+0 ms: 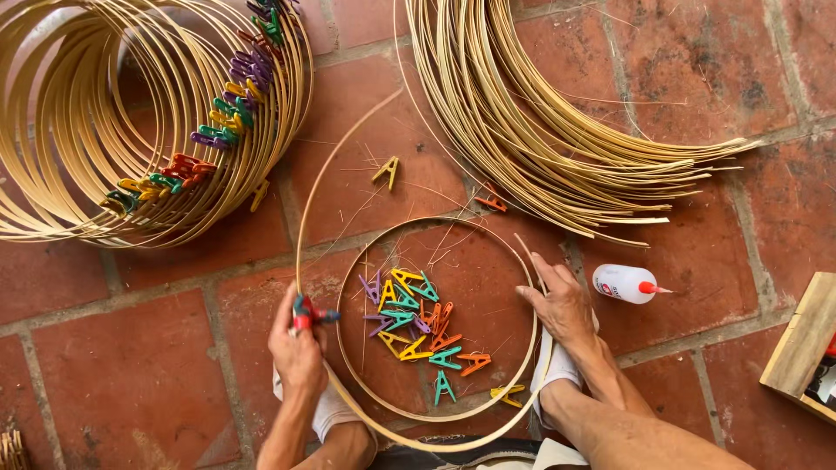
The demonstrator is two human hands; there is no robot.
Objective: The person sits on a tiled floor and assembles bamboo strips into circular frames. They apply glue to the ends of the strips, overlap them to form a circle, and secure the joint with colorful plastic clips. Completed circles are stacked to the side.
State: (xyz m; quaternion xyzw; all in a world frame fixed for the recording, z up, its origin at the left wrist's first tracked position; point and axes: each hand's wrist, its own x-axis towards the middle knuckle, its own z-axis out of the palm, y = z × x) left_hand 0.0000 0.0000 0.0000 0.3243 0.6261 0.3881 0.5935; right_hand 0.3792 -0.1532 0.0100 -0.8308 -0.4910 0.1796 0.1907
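Down on the brick floor (131,365), the left hand (298,348) pinches a red peg (305,315) onto the bamboo strip (300,235); the right hand (562,305) apparently presses the hoop (348,287). A white glue bottle (625,284) lies just right.

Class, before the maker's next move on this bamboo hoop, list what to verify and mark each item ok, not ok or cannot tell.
1. Left hand pinches a clip onto the bamboo strip: ok.
2. Right hand rests on the hoop rim: ok.
3. Strip's free end lies along the hoop: not ok, it arcs away upward.
4. Spare clips inside the hoop, near both hands: ok.
5. Glue bottle capped: cannot tell.
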